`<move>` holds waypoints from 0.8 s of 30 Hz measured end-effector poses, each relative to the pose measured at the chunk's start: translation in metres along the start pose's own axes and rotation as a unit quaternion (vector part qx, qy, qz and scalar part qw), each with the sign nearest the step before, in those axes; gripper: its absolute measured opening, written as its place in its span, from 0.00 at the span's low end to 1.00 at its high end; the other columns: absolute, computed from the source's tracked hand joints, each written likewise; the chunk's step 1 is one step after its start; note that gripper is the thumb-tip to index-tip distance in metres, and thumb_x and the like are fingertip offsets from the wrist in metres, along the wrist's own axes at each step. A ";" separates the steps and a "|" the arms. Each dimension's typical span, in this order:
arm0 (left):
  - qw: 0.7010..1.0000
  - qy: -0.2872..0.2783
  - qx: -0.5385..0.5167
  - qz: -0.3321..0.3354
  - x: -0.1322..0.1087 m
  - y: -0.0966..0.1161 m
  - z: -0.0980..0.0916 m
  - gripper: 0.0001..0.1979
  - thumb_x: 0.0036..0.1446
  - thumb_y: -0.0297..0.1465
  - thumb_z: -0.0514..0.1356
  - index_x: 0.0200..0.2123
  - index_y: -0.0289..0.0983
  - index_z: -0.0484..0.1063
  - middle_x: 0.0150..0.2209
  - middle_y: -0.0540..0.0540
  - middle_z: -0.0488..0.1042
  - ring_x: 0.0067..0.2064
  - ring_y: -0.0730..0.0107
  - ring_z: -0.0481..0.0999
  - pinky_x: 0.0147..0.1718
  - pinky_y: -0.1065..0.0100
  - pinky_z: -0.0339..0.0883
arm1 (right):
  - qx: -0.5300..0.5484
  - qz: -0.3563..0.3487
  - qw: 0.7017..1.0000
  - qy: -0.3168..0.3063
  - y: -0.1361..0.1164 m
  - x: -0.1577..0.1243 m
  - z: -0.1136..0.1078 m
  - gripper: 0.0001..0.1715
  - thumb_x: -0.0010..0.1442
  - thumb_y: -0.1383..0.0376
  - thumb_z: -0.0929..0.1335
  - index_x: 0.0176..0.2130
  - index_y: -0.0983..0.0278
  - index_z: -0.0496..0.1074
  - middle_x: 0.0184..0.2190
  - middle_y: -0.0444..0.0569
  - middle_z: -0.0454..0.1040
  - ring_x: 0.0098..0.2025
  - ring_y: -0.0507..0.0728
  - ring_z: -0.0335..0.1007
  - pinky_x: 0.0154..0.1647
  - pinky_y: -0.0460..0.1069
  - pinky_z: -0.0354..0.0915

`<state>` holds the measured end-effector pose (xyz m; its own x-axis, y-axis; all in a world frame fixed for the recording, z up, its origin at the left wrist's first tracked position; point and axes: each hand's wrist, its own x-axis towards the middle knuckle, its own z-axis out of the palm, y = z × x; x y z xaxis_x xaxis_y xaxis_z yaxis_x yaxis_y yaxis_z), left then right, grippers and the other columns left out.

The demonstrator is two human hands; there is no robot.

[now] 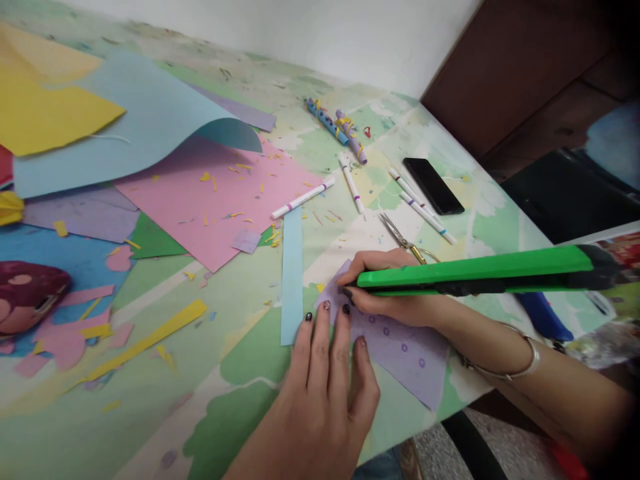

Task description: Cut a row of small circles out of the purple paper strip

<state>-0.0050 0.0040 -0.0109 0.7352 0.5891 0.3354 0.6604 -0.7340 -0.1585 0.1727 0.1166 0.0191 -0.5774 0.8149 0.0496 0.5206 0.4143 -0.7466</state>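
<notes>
My left hand (325,380) lies flat with its fingers extended, fingertips at the left edge of a purple paper piece (400,353) and close to a light blue paper strip (293,280). Small ring marks run along the purple piece. My right hand (385,287) is closed in a pen-like grip round a long green and black tool (475,270) that looks like a box cutter. Its front end points down at the purple paper, and the very tip is hidden by my fingers. Just beyond that hand are scissors (400,235) with gold-coloured handles, partly covered.
Several markers (303,199) and a black phone (433,185) lie farther back. Two decorated paper rolls (327,121) rest near the wall. Pink paper (215,207), a curled light blue sheet (150,113), yellow scraps (150,340) and a maroon case (30,293) cover the left side.
</notes>
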 end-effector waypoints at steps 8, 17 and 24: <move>1.000 0.010 -0.002 -0.005 0.002 0.002 0.002 0.22 0.58 0.32 0.48 0.51 0.22 0.62 0.53 0.20 0.67 0.56 0.30 0.66 0.50 0.42 0.61 | 0.037 -0.014 0.999 -0.004 0.004 0.000 -0.001 0.05 0.53 0.72 0.69 0.34 0.67 0.74 0.30 0.43 0.78 0.30 0.47 0.73 0.31 0.38 0.66; 1.000 0.003 0.002 0.000 0.000 0.000 0.000 0.22 0.58 0.32 0.49 0.52 0.23 0.62 0.53 0.23 0.69 0.55 0.33 0.67 0.51 0.42 0.61 | 0.068 -0.017 0.997 -0.026 0.005 0.001 -0.003 0.05 0.54 0.72 0.69 0.34 0.68 0.74 0.31 0.44 0.78 0.30 0.47 0.71 0.31 0.39 0.65; 1.000 0.000 -0.007 0.001 0.001 0.000 0.000 0.23 0.59 0.33 0.49 0.52 0.22 0.61 0.53 0.20 0.68 0.55 0.33 0.68 0.51 0.42 0.60 | 0.085 -0.021 0.994 -0.061 0.007 0.003 -0.009 0.05 0.55 0.71 0.69 0.35 0.68 0.75 0.32 0.46 0.78 0.31 0.49 0.73 0.31 0.41 0.66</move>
<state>-0.0049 0.0046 -0.0105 0.7361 0.5882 0.3350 0.6571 -0.7397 -0.1450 0.1798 0.1257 0.0198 -0.6738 0.7388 0.0109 0.3855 0.3641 -0.8478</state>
